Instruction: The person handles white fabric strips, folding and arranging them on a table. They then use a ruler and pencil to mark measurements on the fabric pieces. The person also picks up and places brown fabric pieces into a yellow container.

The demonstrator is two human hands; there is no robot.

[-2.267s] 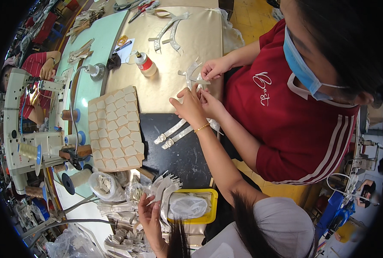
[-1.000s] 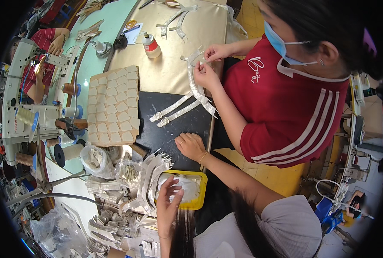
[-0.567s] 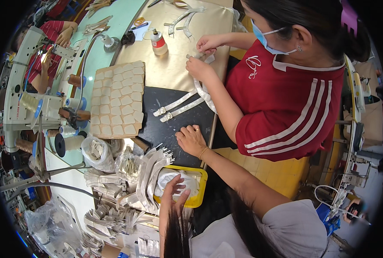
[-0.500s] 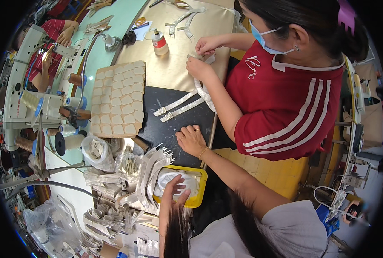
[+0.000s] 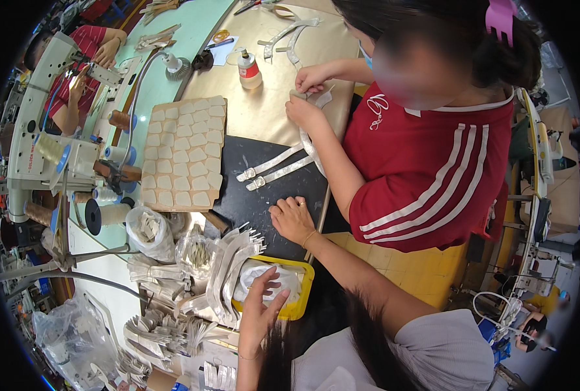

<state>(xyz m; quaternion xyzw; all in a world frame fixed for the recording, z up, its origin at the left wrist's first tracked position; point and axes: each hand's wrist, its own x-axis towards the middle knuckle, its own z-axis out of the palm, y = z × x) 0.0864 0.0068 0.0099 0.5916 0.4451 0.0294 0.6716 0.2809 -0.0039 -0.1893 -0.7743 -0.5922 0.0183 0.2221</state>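
My left hand (image 5: pixel 261 301) hovers over a yellow tray (image 5: pixel 307 285), its fingers apart and nothing in them. White material (image 5: pixel 286 279) lies inside the tray, partly hidden by that hand. On the black tabletop (image 5: pixel 247 212), my right hand (image 5: pixel 293 218) rests with loosely bent fingers, holding nothing that I can see. Just beyond it lie pale straps with buckles (image 5: pixel 262 177), running toward a co-worker in a red shirt (image 5: pixel 426 176). Both of the co-worker's hands (image 5: pixel 308 107) pinch a small pale piece. Beside the tray, curved pale strips (image 5: pixel 228 274) are piled up.
A board of pale cut pieces (image 5: pixel 184 153) lies left of the black tabletop. Farther off stands a bottle with a red label (image 5: pixel 249 70). Thread spools (image 5: pixel 111 216) and a sewing machine (image 5: pixel 39 143) are at left, where another person (image 5: pixel 75 78) sits. Plastic bags (image 5: pixel 148 231) crowd the near left.
The view has shifted slightly. The co-worker's head has leaned forward over the work, and both of that person's hands still hold the small piece. My own hands have barely moved.
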